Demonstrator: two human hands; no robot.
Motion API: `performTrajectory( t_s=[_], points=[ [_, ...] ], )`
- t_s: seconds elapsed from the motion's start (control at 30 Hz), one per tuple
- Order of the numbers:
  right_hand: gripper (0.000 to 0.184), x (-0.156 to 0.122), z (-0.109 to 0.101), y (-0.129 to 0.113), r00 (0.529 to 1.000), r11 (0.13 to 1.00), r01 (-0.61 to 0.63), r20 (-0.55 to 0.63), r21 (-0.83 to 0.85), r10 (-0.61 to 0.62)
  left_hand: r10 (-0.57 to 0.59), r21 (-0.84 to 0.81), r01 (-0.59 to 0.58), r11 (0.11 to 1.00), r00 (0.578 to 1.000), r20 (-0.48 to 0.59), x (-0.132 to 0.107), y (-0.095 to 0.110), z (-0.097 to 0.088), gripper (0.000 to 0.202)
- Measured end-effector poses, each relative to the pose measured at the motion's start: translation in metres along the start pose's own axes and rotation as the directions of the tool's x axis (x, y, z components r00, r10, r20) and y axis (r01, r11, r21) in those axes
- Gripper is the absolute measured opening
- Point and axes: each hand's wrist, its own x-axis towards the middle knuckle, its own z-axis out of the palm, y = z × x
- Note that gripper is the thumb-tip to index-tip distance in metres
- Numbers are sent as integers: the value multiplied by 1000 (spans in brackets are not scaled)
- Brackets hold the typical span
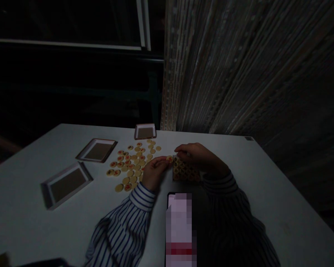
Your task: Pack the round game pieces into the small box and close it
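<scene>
My left hand (154, 172) pinched one game disc (170, 159) by its rim between thumb and fingertips, just beside my right hand (199, 157). The right lay curled over a packed block of discs (185, 172); in the dim light I could not tell whether it gripped anything. The game disc looked small, light, hard and smooth, likely slippery on its flat faces, so an edge pinch seemed the sure hold. Loose discs (130, 163) lay scattered just beyond my left hand, and shallow trays (68, 183) further left.
</scene>
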Motion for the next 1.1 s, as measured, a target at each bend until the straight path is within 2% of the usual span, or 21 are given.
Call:
performTrajectory(
  t_s=[0.13, 0.47, 0.67, 0.9, 1.1],
  points=[
    [26, 3, 4, 1, 999, 1000, -17, 44, -17, 17, -29, -14, 29, 999, 999, -14, -1, -7, -1, 32],
    [28, 6, 19, 12, 990, 995, 83, 120, -51, -76, -114, -88, 111, 990, 993, -28, -3, -7, 0, 36],
    [28, 7, 24, 14, 986, 992, 101, 139, -82, -89, -97, -91, 95, 991, 995, -22, -2, -7, -1, 35],
    [26, 7, 21, 6, 985, 996, 84, 157, -39, -77, -98, -63, 96, 993, 995, -18, -1, -11, -2, 36],
    [27, 6, 25, 8, 988, 995, 90, 132, -46, -83, -112, -97, 110, 989, 993, -20, -2, -11, -2, 33]
  ],
)
